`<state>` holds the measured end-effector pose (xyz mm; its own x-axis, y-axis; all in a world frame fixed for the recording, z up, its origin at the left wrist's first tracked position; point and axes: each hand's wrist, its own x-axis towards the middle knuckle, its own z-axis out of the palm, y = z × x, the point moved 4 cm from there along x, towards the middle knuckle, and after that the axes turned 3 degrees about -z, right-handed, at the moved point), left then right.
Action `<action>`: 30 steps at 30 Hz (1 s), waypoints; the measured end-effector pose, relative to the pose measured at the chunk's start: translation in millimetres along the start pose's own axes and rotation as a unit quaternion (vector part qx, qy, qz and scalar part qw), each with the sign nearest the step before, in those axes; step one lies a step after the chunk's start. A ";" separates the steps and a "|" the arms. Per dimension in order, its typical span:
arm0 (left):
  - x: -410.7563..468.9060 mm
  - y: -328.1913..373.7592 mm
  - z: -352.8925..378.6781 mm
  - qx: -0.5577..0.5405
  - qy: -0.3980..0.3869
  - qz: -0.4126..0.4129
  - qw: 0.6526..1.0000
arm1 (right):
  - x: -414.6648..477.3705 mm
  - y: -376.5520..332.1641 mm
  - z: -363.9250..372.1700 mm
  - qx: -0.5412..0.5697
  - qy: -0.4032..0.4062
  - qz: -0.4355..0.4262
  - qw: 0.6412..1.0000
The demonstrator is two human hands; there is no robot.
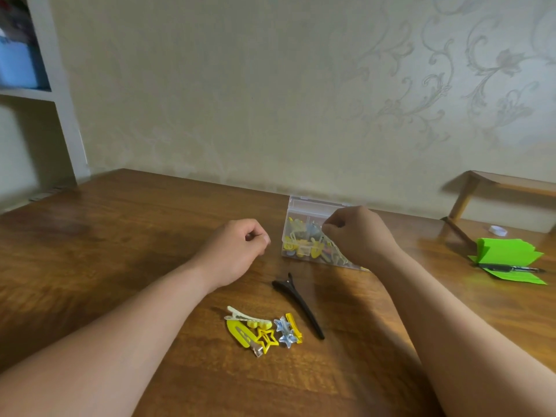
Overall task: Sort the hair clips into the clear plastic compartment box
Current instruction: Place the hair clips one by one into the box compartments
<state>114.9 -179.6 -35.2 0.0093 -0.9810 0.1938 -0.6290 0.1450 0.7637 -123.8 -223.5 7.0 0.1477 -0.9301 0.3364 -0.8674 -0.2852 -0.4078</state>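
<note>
The clear plastic compartment box (301,206) stands open at the back of the table, with several yellow, blue and pale clips inside. My right hand (358,236) hovers over its middle, thumb and fingertips pinched on what looks like a small pale hair clip, mostly hidden. My left hand (237,251) hangs left of the box, fingers loosely curled and holding nothing. In front of the box lies a long black clip (298,305). Nearer to me is a small pile: a yellow oval clip (237,334), a yellow star clip (266,341), a pale clip (243,317) and a blue star clip (285,331).
The wooden table (120,236) meets a wallpapered wall at the back. At the right lie green folded paper (508,251) with a black pen (508,268) on it, a small white roll (498,230) and a wooden stand (469,194). White shelves (60,100) stand at the far left.
</note>
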 end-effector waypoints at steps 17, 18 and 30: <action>11.7 -17.1 -9.1 -0.202 0.045 -0.059 0.977 | -69.1 -112.5 30.4 0.048 -0.371 -0.249 0.894; 11.7 -17.2 -8.5 -0.198 0.043 -0.063 0.977 | -70.1 -113.0 31.3 0.045 -0.370 -0.249 0.894; 12.1 -12.4 -6.3 -0.184 0.054 -0.077 0.979 | -84.5 -128.4 24.0 -0.087 -0.352 -0.265 0.894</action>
<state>127.8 -192.4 -38.4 0.1758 -0.9785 0.1081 -0.2924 0.0530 0.9548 -13.5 -113.9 10.5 0.7685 -0.6080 -0.1994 -0.6390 -0.7452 -0.1905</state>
